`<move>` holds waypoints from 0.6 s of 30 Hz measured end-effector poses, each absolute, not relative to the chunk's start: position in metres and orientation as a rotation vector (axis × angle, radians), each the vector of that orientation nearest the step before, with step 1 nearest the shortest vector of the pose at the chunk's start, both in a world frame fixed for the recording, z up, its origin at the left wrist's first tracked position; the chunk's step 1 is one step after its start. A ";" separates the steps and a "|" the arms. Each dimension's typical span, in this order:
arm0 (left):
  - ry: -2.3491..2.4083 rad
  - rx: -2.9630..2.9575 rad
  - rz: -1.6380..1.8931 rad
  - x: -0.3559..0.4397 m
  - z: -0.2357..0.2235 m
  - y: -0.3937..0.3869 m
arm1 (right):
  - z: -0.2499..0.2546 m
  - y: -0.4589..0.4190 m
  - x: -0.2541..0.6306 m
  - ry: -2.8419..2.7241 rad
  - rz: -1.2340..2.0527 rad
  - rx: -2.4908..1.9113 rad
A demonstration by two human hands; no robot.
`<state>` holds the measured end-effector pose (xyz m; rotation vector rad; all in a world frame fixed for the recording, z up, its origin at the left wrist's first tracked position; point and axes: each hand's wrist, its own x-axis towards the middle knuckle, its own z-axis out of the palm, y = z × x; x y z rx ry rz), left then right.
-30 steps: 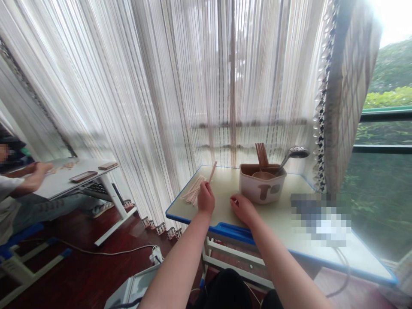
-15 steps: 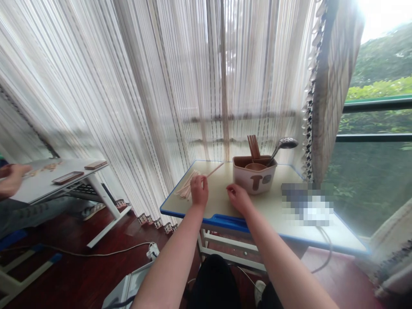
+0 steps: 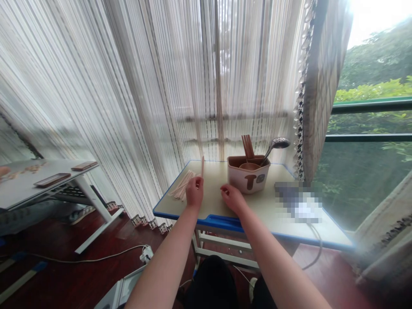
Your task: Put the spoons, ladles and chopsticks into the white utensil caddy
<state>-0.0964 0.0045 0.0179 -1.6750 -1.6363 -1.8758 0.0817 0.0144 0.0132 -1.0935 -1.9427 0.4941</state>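
Observation:
A pale wooden chopstick (image 3: 202, 165) stands nearly upright in my left hand (image 3: 195, 192), whose fingers are pinched round its lower end. Just left of that hand lies a loose pile of similar pale chopsticks (image 3: 182, 185) on the table. My right hand (image 3: 233, 198) rests over the table with its fingers curled in, and nothing shows in them. Beside it, behind and to the right, is a white and brown utensil holder (image 3: 236, 178). Brown chopsticks (image 3: 248, 146), a brown ladle (image 3: 250, 166) and a metal slotted ladle (image 3: 279, 143) sit in the holder.
The pale table (image 3: 214, 204) has a blue rim. At its right lies a blurred-out object (image 3: 298, 201) with a cable (image 3: 319, 249). A second table (image 3: 19, 182) at the left bears small trays (image 3: 53, 180). Striped curtains (image 3: 144, 86) hang behind.
The chopstick in my left hand has swung from slanting right to nearly upright. My view has turned slightly right. At the far left, another person's hands have mostly left the picture.

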 end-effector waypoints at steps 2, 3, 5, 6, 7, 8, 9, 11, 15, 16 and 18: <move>-1.666 -1.692 -2.002 -0.096 0.017 0.006 | 0.013 0.015 0.081 -1.975 0.508 -1.109; -1.678 -1.704 -2.081 -0.095 0.017 0.007 | 0.013 0.015 0.081 -1.992 0.519 -1.123; -1.679 -1.748 -2.249 -0.094 0.016 0.007 | 0.013 0.015 0.080 -2.023 0.534 -1.145; -1.670 -1.777 -2.330 -0.093 0.017 0.007 | 0.013 0.016 0.079 -2.038 0.538 -1.149; -1.660 -1.808 -2.403 -0.092 0.017 0.007 | 0.013 0.016 0.079 -2.054 0.539 -1.148; -1.653 -1.838 -2.469 -0.091 0.018 0.007 | 0.012 0.016 0.079 -2.069 0.538 -1.144; -1.650 -1.862 -2.525 -0.090 0.018 0.007 | 0.012 0.016 0.079 -2.082 0.535 -1.138; -1.657 -1.895 -2.611 -0.089 0.019 0.007 | 0.012 0.016 0.078 -2.109 0.530 -1.131; -1.661 -1.961 -2.694 -0.087 0.020 0.006 | 0.011 0.017 0.079 -2.155 0.552 -1.090; -1.660 -1.978 -2.700 -0.087 0.020 0.006 | 0.011 0.017 0.079 -2.156 0.564 -1.086; -1.663 -2.015 -2.705 -0.087 0.020 0.006 | 0.011 0.017 0.079 -2.151 0.585 -1.091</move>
